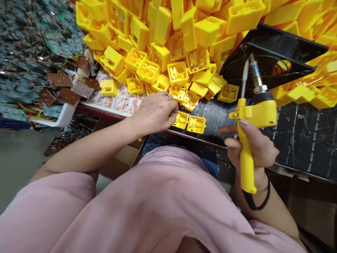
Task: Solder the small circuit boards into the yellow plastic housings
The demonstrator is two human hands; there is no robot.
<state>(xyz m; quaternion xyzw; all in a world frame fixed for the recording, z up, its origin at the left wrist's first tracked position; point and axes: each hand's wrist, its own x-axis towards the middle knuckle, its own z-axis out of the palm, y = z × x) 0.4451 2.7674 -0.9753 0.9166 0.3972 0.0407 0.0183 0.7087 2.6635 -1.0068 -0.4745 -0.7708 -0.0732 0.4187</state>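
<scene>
My left hand [159, 110], with a ring on one finger, is closed at the table's front edge. Its curled fingers are on the left side of a small yellow plastic housing [181, 120], partly covered by the hand. Just right of that sits a second open yellow housing [196, 125], with small metal contacts inside. In my right hand [254, 146] is a yellow soldering gun [246, 151], gripped round its handle. Its metal tip and a thin pointed tube point up and away, in front of a black fan. A black cord hangs from the handle's lower end.
A large heap of yellow housings [163, 24] fills the back of the table. The black fan [265, 59] stands at the right, among more housings. Wired circuit boards [39, 52] are piled at the left, by a white tray edge [65, 114]. Black printed sheeting [302, 140] covers the tabletop.
</scene>
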